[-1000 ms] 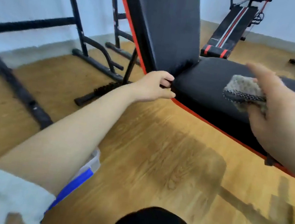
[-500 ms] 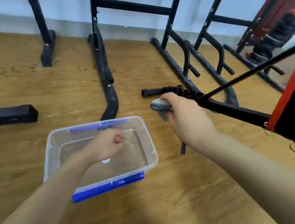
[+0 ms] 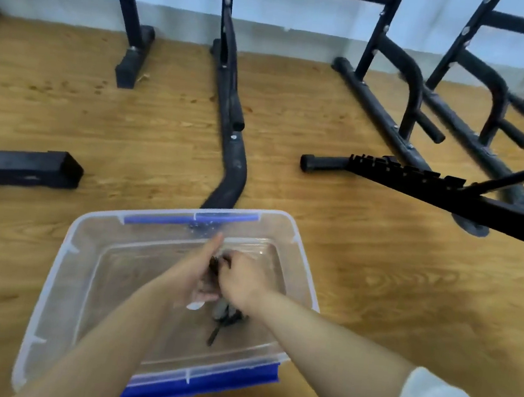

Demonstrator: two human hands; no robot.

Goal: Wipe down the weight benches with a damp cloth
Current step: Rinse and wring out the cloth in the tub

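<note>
At the far left a black foot block (image 3: 29,168) lies on the wooden floor (image 3: 406,296), well apart from your work. Next comes the clear tub (image 3: 84,259), with shallow water (image 3: 133,281) inside, and both of your forearms reach down into it.

Your left hand (image 3: 194,275) is inside the tub with the thumb pointing away from you and the lower fingers curled around the cloth (image 3: 224,316). The cloth is squeezed between your two hands. Its long axis runs from the grip down and toward you, and a dark tail hangs to the water near the front wall. Your right hand (image 3: 241,279) touches the left one, and its fingers are closed over the upper part of the cloth.

To the right, outside the tub, a notched bar (image 3: 419,180) crosses above the floor. I judge it belongs to a bench, whose pad is not visible here. So the surface to wipe probably lies to the right of your grip, and your right hand is the nearer one. Wring first, since the cloth seems quite wet.
</note>
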